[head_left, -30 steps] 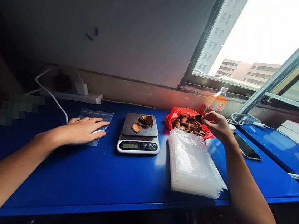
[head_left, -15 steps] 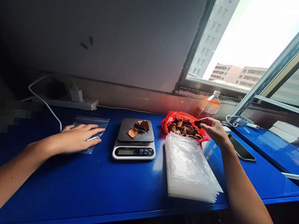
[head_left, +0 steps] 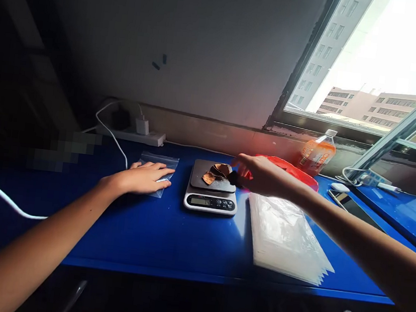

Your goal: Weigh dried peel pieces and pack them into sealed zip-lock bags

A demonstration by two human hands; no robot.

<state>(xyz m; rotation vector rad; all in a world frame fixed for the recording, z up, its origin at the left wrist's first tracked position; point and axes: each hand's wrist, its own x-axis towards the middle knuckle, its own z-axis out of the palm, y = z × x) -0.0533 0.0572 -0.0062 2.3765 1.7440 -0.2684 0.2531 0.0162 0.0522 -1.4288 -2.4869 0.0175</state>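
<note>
My left hand (head_left: 149,177) lies flat with fingers spread on a clear zip bag (head_left: 171,162) on the blue table. To its right stands a white digital kitchen scale (head_left: 190,201) with a dark weighing plate. Two brown, curled dried peel pieces (head_left: 222,169) rest on that plate. At the plate's right edge, my right hand (head_left: 249,173) pinches a dark piece of dried peel (head_left: 232,178). Behind my right forearm is a red plastic bag (head_left: 296,172), its contents mostly hidden by the arm. A stack of clear plastic bags (head_left: 288,240) lies below that arm.
An orange drink bottle (head_left: 318,153) stands at the back by the window. A phone (head_left: 355,210) lies at the right. Along the wall runs a white power strip (head_left: 153,139) with a charger and a white cable (head_left: 110,135).
My right hand has moved left from the red bag to the scale, carrying a dark peel piece. My left hand remains on the zip bag. The whole view has shifted.
</note>
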